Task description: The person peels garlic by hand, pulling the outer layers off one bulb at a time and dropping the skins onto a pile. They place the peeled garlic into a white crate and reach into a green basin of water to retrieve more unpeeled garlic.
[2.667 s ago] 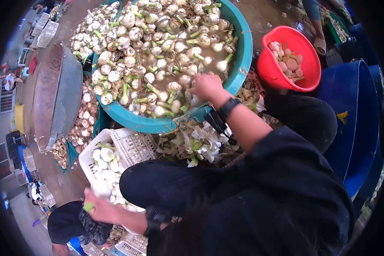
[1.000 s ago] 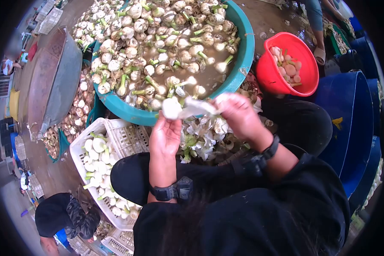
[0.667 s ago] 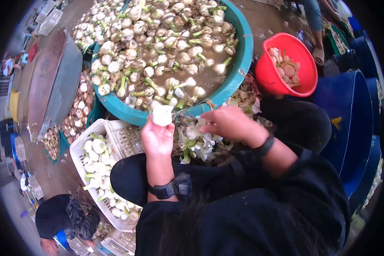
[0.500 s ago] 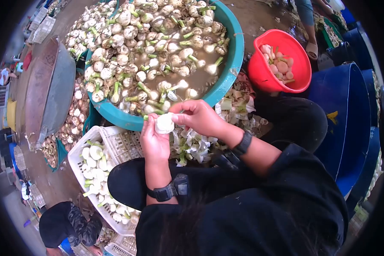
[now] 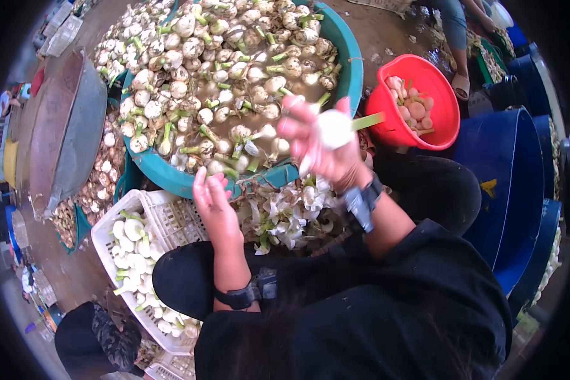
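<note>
A peeled white garlic bulb [image 5: 335, 129] with a green stem lies over the palm of my right hand [image 5: 316, 142], which is turned up, fingers spread and blurred by motion. Whether the bulb rests fully on the palm is hard to tell. My left hand [image 5: 216, 206] is beside the near rim of the tub, fingers apart and nothing in it. The green tub [image 5: 354, 60] in front holds muddy water and many unpeeled garlic bulbs [image 5: 221, 76] with cut stems. Below my hands lies a heap of garlic skins [image 5: 291, 218].
A white crate [image 5: 101, 250] of peeled garlic stands at my left. The red basin [image 5: 446, 76] at right holds pale bulbs. Blue barrels [image 5: 487, 183] line the right side. A wheelbarrow-like metal trough [image 5: 76, 139] stands left. Other people [image 5: 95, 342] sit nearby.
The peeled bulb, earlier held between both hands, is now at my right hand alone, which has turned palm up and moved right and up. My left hand has let go, fingers opened.
</note>
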`<state>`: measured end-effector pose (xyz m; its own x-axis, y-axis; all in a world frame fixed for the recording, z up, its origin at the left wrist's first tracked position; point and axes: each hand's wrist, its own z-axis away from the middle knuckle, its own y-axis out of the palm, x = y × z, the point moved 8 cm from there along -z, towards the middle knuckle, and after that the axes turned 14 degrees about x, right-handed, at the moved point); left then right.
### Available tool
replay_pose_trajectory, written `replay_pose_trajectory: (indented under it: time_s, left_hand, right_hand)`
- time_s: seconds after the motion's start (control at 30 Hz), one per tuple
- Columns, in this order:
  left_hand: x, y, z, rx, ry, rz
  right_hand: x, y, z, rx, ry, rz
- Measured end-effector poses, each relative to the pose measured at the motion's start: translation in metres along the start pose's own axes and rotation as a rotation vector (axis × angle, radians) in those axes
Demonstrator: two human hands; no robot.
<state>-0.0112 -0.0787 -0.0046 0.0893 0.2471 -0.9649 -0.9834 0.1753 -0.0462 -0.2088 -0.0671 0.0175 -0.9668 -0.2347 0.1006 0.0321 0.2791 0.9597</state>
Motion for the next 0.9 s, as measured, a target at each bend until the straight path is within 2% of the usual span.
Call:
replay_pose_trajectory:
  time_s: [0.03, 0.07, 0.1, 0.13, 0.17, 0.2, 0.23, 0.27, 0.3, 0.37, 0.4, 0.43, 0.47, 0.5, 0.57, 0.6, 0.63, 0.67, 0.7, 0.73, 0.77, 0.8, 0.83, 0.9]
  left_hand:
    - [0.002, -0.005, 0.001, -0.040, -0.041, 0.060]
    - [0.009, -0.003, 0.000, -0.023, -0.065, 0.117]
    - [0.016, 0.001, -0.005, -0.008, -0.080, 0.179]
    - [0.018, 0.008, -0.007, 0.017, -0.087, 0.156]
    - [0.020, 0.016, -0.009, 0.042, -0.092, 0.131]
    - [0.018, 0.020, -0.011, 0.040, -0.073, 0.102]
    - [0.019, 0.019, -0.011, 0.038, -0.073, 0.098]
    - [0.018, 0.017, -0.012, 0.033, -0.042, 0.047]
    - [0.017, 0.014, -0.013, 0.028, -0.010, -0.004]
    - [0.027, 0.008, -0.012, 0.026, -0.063, 0.012]
    - [0.036, 0.009, -0.008, -0.005, -0.159, 0.056]
    - [0.046, 0.010, -0.005, -0.040, -0.255, 0.109]
    - [0.051, 0.021, -0.005, 0.084, -0.332, 0.135]
    - [0.048, 0.034, -0.002, 0.145, -0.358, 0.230]
    - [0.035, 0.059, -0.001, 0.318, -0.238, 0.471]
    - [0.030, 0.057, -0.001, 0.268, -0.214, 0.498]
    - [0.037, 0.053, -0.004, 0.270, -0.212, 0.495]
    - [0.049, 0.031, -0.010, 0.129, -0.187, 0.319]
    - [0.041, 0.016, -0.012, -0.012, -0.160, 0.145]
    - [0.044, 0.009, -0.009, -0.098, -0.219, 0.254]
    - [0.039, 0.009, -0.006, -0.096, -0.222, 0.257]
    - [0.031, 0.014, -0.005, -0.020, -0.193, 0.192]
    - [0.026, 0.019, -0.006, 0.055, -0.160, 0.128]
    - [0.027, 0.022, -0.007, 0.072, -0.149, 0.126]
  right_hand:
    - [0.017, -0.004, -0.004, -0.037, -0.063, 0.076]
    - [0.024, -0.029, -0.008, -0.161, -0.031, 0.243]
    - [0.022, -0.066, -0.014, -0.286, 0.147, 0.630]
    - [0.014, -0.090, -0.021, -0.288, 0.386, 1.158]
    - [-0.001, -0.112, -0.033, -0.034, 0.541, 1.886]
    - [-0.027, -0.155, -0.032, 0.076, 1.015, 2.159]
    - [-0.036, -0.179, -0.023, 0.071, 1.252, 2.526]
    - [-0.042, -0.185, -0.019, 0.181, 1.424, 2.624]
    - [-0.041, -0.187, -0.022, 0.183, 1.419, 2.626]
    - [-0.025, -0.193, -0.027, -0.154, 1.344, 2.417]
    - [-0.023, -0.186, -0.032, -0.261, 1.136, 2.233]
    - [-0.023, -0.163, -0.033, -0.385, 0.754, 1.750]
    - [-0.024, -0.131, -0.029, -0.472, 0.405, 1.240]
    - [-0.026, -0.101, -0.026, -0.577, 0.379, 1.208]
    - [-0.030, -0.064, -0.025, -0.493, -0.016, 1.450]
    - [-0.029, -0.055, -0.022, -0.488, -0.018, 1.451]
    - [-0.037, -0.024, -0.027, -0.233, 0.061, 1.818]
    - [-0.053, -0.001, -0.027, 0.058, 0.148, 2.162]
    - [-0.053, 0.007, -0.025, 0.060, 0.148, 2.162]
    - [-0.061, 0.005, -0.023, 0.106, 0.328, 2.238]
    - [-0.068, 0.002, -0.018, 0.149, 0.515, 2.306]
    - [-0.076, 0.005, -0.012, 0.272, 0.601, 2.437]
    - [-0.076, 0.007, -0.009, 0.273, 0.604, 2.440]
    - [-0.083, 0.004, -0.001, 0.364, 0.742, 2.487]
